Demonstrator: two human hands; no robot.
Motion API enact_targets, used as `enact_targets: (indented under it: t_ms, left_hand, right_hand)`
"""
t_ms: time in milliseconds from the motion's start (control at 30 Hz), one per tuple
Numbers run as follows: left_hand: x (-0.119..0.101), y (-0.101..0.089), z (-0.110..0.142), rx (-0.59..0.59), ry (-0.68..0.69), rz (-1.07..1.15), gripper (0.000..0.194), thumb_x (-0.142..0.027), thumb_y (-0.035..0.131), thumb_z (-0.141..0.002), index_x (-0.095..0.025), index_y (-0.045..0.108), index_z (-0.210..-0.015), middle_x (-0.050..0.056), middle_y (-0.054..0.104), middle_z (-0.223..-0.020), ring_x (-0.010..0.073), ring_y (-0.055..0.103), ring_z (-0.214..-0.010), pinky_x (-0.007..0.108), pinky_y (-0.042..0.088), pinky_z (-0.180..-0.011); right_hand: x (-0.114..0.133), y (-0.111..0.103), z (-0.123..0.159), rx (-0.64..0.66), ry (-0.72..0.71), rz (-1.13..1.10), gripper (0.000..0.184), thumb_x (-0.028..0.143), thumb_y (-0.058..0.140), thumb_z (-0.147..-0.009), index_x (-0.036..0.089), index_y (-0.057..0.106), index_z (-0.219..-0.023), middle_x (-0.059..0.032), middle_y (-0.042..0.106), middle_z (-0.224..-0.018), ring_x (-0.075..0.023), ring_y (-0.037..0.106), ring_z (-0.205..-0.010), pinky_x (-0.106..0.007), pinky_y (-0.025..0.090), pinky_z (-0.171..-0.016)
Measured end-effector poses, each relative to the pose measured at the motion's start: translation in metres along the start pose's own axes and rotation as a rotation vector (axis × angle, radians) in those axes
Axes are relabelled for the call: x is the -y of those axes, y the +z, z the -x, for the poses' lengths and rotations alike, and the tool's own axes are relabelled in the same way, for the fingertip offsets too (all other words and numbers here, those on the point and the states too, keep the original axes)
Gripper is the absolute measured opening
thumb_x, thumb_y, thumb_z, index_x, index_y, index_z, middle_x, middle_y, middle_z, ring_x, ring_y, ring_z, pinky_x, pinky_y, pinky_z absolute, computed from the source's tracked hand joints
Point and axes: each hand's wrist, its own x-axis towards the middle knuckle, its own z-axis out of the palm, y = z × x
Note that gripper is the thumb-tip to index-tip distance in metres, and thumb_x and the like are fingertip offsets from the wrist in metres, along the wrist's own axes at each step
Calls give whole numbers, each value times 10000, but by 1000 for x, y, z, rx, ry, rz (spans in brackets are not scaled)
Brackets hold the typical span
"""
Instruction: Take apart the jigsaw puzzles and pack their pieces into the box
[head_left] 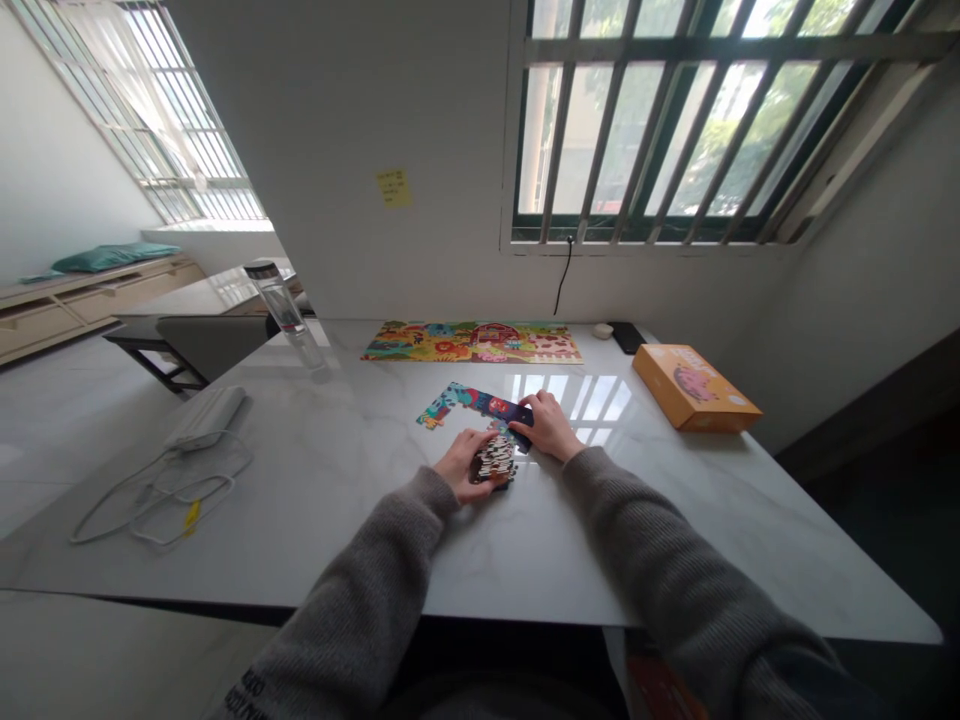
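Note:
My left hand (466, 465) is closed around a stack of jigsaw puzzle pieces (495, 458), held low over the white table. Just to the right, my right hand (550, 424) rests at the right end of a partly joined jigsaw puzzle (480, 400). Its fingers are bent over the dark blue pieces there; whether they pinch a single piece is hidden. The joined pieces form a corner, running from a teal and orange part at the left to dark blue at the right.
A colourful picture sheet (472, 342) lies along the wall. An orange box (694, 388) and a black phone-like object (627, 338) are at the right. A glass bottle (276, 298) stands at the far left, and a white device (206, 418) with a looped cable (161, 490) lies nearer.

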Motion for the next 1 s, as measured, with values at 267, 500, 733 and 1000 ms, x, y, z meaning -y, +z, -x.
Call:
enact_targets:
  t_ms: [267,500,733,1000]
  left_hand:
    - [-3,5,-4,9,1,61,781,-219,732,-649,-209,434,-1371,86,504,-1177,261,561,-1092,444,477,-1028]
    - [-2,9,-5,35,-38,-59,749,-210,714,-642,-222,437,-1337,81,507,-1179,276,575,-1071,446,500,-985]
    - [-1,10,-6,14,-43,-37,720,-282,721,-687,-204,440,-1344,95,516,-1177,275,585,-1071,453,499,-990]
    - [0,10,-6,18,-51,-5,735,-280,741,-678,-212,448,-1349,92,519,-1176,272,579,-1070,452,493,-993]
  right_hand:
    - [3,-15,12,165,147,-353,274,326,611,-883,217,581,-1132,-11,679,-787,-166,608,-693,-252,457,-629]
    - [-5,-27,18,196,335,-803,318,328,525,-903,184,662,-1152,-45,733,-922,-146,633,-724,-260,515,-674]
    - [-10,-38,32,187,249,-429,326,269,477,-912,183,667,-1163,-26,687,-745,-144,560,-595,-245,426,-572]
    - [-8,-44,34,233,171,-129,237,264,535,-893,187,756,-858,-86,732,-814,-193,621,-727,-268,413,-629]
